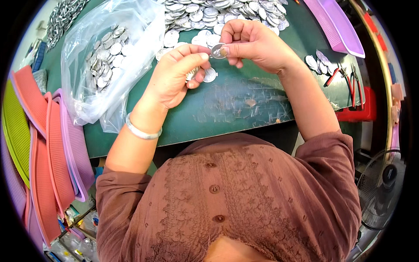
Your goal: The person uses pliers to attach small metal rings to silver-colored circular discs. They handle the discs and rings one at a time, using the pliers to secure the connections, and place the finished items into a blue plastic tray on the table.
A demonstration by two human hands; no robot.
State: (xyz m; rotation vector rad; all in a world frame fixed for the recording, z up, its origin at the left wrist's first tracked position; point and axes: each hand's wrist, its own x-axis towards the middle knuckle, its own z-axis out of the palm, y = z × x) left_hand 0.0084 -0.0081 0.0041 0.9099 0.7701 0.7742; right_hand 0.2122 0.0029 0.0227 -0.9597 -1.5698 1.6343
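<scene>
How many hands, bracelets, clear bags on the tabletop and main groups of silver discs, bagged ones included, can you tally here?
Hands: 2 (left hand, right hand)
Bracelet: 1
Clear bag on the tabletop: 1
Groups of silver discs: 3 (far heap, bagged discs, small pile at right)
Total: 7

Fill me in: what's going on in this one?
A person's right hand pinches a flat, round, silver metal disc above a green worktable, with the left hand close at its edge. The left hand's curled fingers hold what look like more discs. A loose pile of silver discs lies beyond the hands, and a clear plastic bag to the left contains others. At right, red-handled metal pliers lie near a small group of silver discs.
</scene>
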